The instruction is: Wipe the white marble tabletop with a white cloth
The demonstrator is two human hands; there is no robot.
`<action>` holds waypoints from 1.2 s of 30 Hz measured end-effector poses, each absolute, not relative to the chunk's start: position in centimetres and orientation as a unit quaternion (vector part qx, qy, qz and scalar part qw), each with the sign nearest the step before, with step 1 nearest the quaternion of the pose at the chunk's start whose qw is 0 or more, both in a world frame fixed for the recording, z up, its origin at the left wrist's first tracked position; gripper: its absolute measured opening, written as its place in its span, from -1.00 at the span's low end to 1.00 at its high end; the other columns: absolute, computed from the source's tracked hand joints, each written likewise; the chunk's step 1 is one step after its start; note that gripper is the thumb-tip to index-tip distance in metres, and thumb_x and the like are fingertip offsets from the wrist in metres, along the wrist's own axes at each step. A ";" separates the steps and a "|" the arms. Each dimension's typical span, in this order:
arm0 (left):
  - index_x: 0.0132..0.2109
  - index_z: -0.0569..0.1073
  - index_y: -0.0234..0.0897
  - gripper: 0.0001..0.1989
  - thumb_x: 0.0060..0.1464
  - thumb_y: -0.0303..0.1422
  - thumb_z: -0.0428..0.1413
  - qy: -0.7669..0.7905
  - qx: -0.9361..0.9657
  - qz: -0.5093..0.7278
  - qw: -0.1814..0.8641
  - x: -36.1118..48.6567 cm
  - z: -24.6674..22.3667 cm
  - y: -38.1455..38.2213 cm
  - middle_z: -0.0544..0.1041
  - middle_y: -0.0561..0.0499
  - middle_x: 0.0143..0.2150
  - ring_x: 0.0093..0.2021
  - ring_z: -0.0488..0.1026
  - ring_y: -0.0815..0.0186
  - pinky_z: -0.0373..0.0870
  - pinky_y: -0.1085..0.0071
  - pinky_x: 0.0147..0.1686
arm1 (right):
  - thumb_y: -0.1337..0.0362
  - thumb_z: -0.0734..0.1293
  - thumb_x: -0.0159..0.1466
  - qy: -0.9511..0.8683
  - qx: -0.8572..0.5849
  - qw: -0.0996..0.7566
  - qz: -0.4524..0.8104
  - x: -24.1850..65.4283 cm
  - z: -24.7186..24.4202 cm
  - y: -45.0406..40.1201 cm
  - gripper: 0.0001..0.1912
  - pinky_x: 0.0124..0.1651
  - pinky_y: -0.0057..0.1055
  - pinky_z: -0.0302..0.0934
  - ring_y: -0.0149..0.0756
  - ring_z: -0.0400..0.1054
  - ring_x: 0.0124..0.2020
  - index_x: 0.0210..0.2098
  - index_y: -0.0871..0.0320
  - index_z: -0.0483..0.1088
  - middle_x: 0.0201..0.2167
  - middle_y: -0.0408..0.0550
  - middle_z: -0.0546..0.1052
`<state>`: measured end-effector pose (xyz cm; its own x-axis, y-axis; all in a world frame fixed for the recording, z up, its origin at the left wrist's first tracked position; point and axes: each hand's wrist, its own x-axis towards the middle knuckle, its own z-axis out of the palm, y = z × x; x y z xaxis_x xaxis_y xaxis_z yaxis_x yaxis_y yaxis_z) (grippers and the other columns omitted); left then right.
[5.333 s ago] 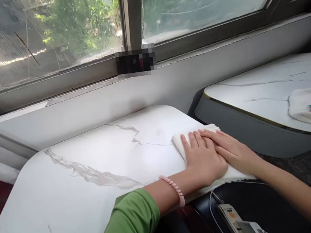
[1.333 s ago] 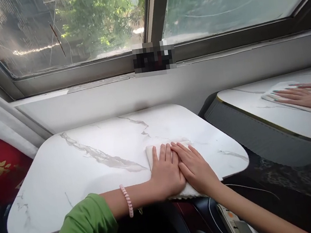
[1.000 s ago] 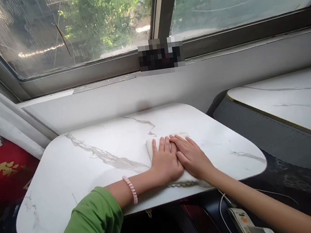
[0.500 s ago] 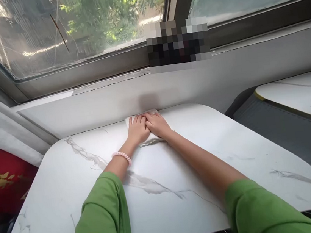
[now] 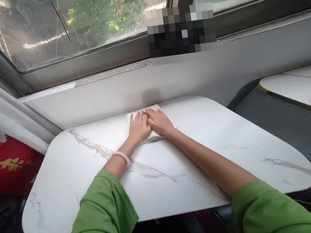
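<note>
A folded white cloth (image 5: 154,136) with a scalloped edge lies on the white marbled table (image 5: 106,199), close to its far edge by the wall. My left hand (image 5: 140,128) rests flat on the cloth, its fingers stretched forward and slightly apart. Beside it, my right hand (image 5: 160,122) also presses down flat, with its thumb side touching the left hand. Much of the cloth is hidden under both palms. A pink coiled band (image 5: 122,157) circles my left wrist.
A framed window (image 5: 85,59) rises above the low white wall (image 5: 98,95) behind the table. At the left hang a white curtain (image 5: 5,105) and a red bag (image 5: 5,174) with gold print. Another marbled tabletop (image 5: 308,83) stands at the right, over a grey surface (image 5: 282,122).
My hands and the cloth keep nearly the same place on the table. The view has shifted, so more of the table's front edge and the floor shows.
</note>
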<state>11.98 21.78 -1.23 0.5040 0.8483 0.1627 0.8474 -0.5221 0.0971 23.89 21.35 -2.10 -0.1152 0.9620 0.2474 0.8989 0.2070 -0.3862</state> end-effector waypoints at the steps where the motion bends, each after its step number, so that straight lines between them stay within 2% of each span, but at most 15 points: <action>1: 0.32 0.11 -0.40 -0.49 0.28 -0.35 -0.26 0.489 0.867 0.095 0.003 11.7 -1.3 20.8 0.10 -0.10 0.38 0.38 -0.02 0.20 -0.22 0.08 0.35 | 0.35 -0.01 0.28 -0.744 -0.625 0.224 0.070 23.7 -2.1 20.3 -0.47 0.32 -0.07 -0.14 -0.15 0.04 0.31 0.20 0.30 0.21 0.26 0.09 0.27; 8: 0.32 0.10 -0.42 -0.48 0.27 -0.33 -0.22 0.471 0.876 0.101 -0.004 9.5 -1.4 12.3 0.10 -0.16 0.38 0.37 -0.01 0.14 -0.19 0.02 0.34 | 0.35 0.00 0.28 -0.753 -0.613 0.231 0.052 22.1 -2.5 11.8 -0.47 0.33 -0.06 -0.09 -0.17 0.06 0.31 0.20 0.29 0.23 0.26 0.08 0.28; 14: 0.33 0.09 -0.48 -0.45 0.27 -0.30 -0.19 0.451 0.888 0.091 0.000 7.1 -0.9 5.0 0.05 -0.23 0.38 0.39 -0.06 0.06 -0.20 -0.02 0.34 | 0.33 0.00 0.28 -0.770 -0.581 0.253 0.070 20.6 -2.8 4.3 -0.45 0.35 -0.03 -0.15 -0.19 0.02 0.33 0.23 0.27 0.19 0.27 0.08 0.27; 19: 0.33 0.07 -0.50 -0.44 0.28 -0.28 -0.19 0.437 0.895 0.087 0.002 5.6 -0.7 2.1 0.02 -0.27 0.39 0.39 -0.09 0.03 -0.19 -0.05 0.33 | 0.32 0.02 0.26 -0.773 -0.561 0.273 0.114 20.2 -3.0 1.9 -0.43 0.34 0.05 -0.17 -0.16 -0.03 0.35 0.24 0.23 0.17 0.29 0.08 0.24; 23: 0.34 0.07 -0.46 -0.45 0.30 -0.27 -0.21 0.446 0.890 0.087 0.024 5.4 -0.6 2.0 0.01 -0.24 0.39 0.39 -0.09 0.05 -0.21 -0.05 0.34 | 0.26 0.07 0.28 -0.798 -0.527 0.252 0.148 21.5 -2.6 2.6 -0.44 0.29 0.04 -0.03 -0.12 0.04 0.32 0.26 0.16 0.16 0.28 0.08 0.25; 27: 0.36 -0.03 -0.51 -0.40 0.28 -0.28 -0.22 0.457 0.882 0.078 0.084 5.2 -0.2 3.5 -0.07 -0.20 0.42 0.41 -0.18 0.12 -0.29 -0.02 0.35 | 0.21 0.00 0.35 -0.824 -0.515 0.212 0.101 22.0 -2.7 3.6 -0.44 0.32 -0.02 -0.08 -0.19 -0.04 0.35 0.33 0.12 0.04 0.32 0.01 0.17; 30: 0.37 -0.07 -0.55 -0.38 0.24 -0.34 -0.21 0.477 0.866 0.064 0.135 4.7 0.1 6.2 -0.07 -0.18 0.42 0.41 -0.18 0.19 -0.27 0.07 0.36 | 0.21 -0.03 0.37 -0.830 -0.524 0.181 0.058 21.2 -3.0 5.6 -0.43 0.34 -0.05 -0.10 -0.20 -0.07 0.36 0.34 0.17 0.01 0.34 0.04 0.13; 36: 0.33 0.09 -0.46 -0.46 0.25 -0.37 -0.24 0.520 0.846 0.097 0.065 3.1 -0.6 13.9 0.07 -0.14 0.39 0.39 -0.06 0.24 -0.26 0.15 0.37 | 0.27 -0.03 0.34 -0.832 -0.536 0.144 0.011 17.9 -2.6 13.9 -0.41 0.34 -0.16 -0.13 -0.17 -0.03 0.35 0.30 0.36 0.10 0.32 0.11 0.16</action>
